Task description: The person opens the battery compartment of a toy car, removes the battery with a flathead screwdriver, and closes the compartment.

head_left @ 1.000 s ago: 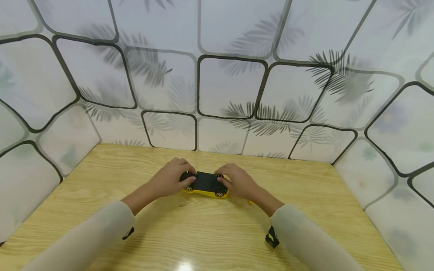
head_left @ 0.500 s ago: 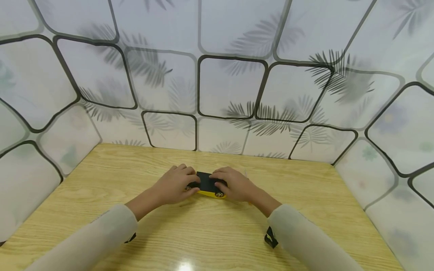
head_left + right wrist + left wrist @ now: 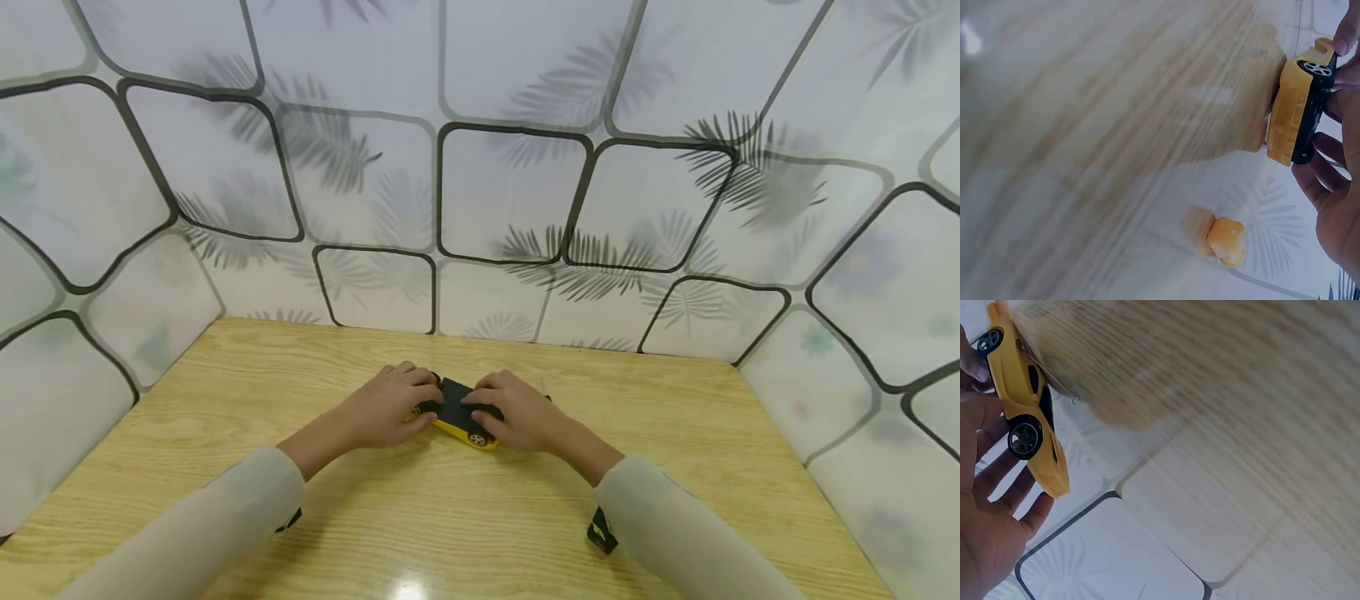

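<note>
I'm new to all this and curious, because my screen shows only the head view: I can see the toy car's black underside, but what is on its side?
Observer: The left wrist view shows the toy car has a dark window shape in its yellow side.
Operator: Oh, nice! Is anything next to it that I might be missing?
Observer: Yes, a coil-tipped wire shows in that same view; I can't tell whether it is joined to the car.
Operator: And around the right grip?
Observer: The right wrist view shows a small orange piece on the table, apart from the car.
</note>
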`<state>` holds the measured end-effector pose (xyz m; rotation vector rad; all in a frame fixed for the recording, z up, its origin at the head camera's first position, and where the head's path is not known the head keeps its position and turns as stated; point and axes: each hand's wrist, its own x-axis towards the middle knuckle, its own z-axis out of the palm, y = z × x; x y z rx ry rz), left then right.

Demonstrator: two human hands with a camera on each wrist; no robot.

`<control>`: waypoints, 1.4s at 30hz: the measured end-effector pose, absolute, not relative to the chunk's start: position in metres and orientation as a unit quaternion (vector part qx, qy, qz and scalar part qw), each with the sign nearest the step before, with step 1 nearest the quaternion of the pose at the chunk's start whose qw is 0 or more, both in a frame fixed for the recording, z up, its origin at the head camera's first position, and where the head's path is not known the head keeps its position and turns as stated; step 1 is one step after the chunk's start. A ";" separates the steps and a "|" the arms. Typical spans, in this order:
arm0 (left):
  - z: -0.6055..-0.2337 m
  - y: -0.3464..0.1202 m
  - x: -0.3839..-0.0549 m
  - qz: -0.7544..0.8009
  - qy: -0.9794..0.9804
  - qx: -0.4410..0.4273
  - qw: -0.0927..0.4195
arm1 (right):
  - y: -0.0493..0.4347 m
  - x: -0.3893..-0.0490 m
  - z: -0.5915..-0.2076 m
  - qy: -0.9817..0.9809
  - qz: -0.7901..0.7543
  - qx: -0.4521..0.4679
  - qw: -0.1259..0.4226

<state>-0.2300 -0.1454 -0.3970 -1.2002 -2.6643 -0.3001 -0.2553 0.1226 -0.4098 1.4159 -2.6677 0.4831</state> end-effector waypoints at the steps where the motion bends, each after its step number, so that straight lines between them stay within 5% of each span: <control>1: -0.397 -0.146 -0.231 -0.101 -0.899 -0.413 0.103 | 0.122 -0.254 -0.410 -0.872 0.157 0.461 0.044; 18: -0.400 -0.156 -0.248 -0.089 -0.879 -0.459 0.098 | 0.114 -0.223 -0.411 -0.903 0.140 0.401 0.056; 32: -0.404 -0.149 -0.242 -0.068 -0.869 -0.476 0.117 | 0.125 -0.244 -0.418 -0.838 0.090 0.530 0.096; 42: -0.401 -0.149 -0.246 -0.082 -0.855 -0.495 0.131 | 0.124 -0.237 -0.418 -0.839 0.083 0.530 0.089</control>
